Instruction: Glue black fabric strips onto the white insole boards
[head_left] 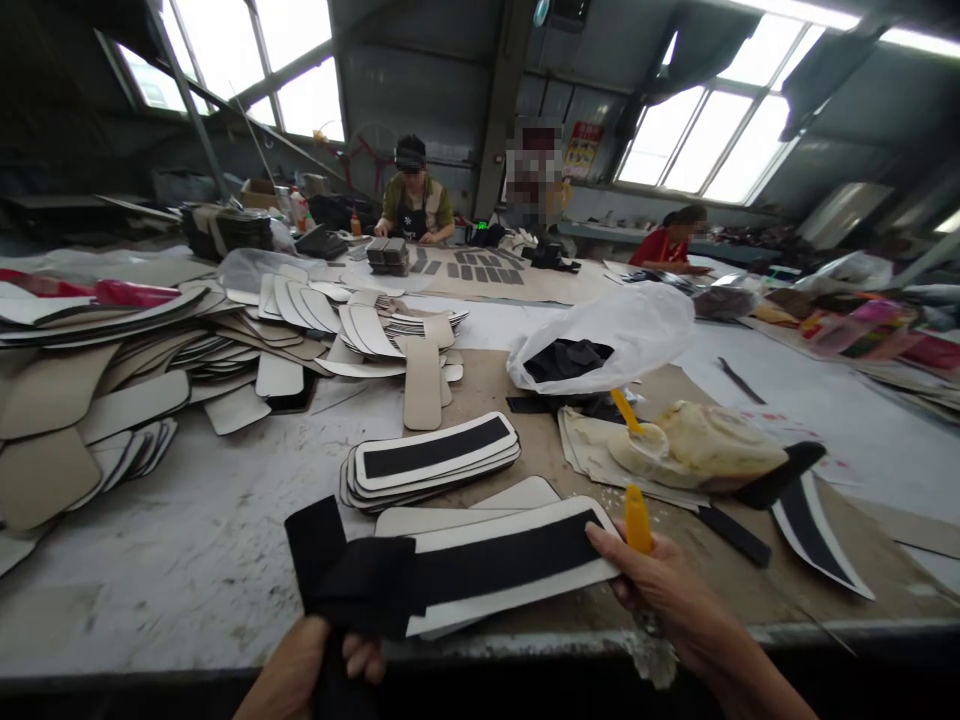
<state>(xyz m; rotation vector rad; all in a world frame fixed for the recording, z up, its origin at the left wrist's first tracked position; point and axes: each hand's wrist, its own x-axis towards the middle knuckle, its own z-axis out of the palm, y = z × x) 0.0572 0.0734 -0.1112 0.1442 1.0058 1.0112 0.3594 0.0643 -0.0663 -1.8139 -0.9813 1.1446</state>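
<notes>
The left hand clutches loose strips while the right hand pinches a panel and a yellow tool at the tabletop's near edge, the panel's band laid rightward, a banded stack beyond seemingly done, the left pieces bare.

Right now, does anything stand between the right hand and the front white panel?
Nothing visible: the right hand grips the panel by its right end. At the left end, black fabric held by the left hand hides part of it.
</notes>
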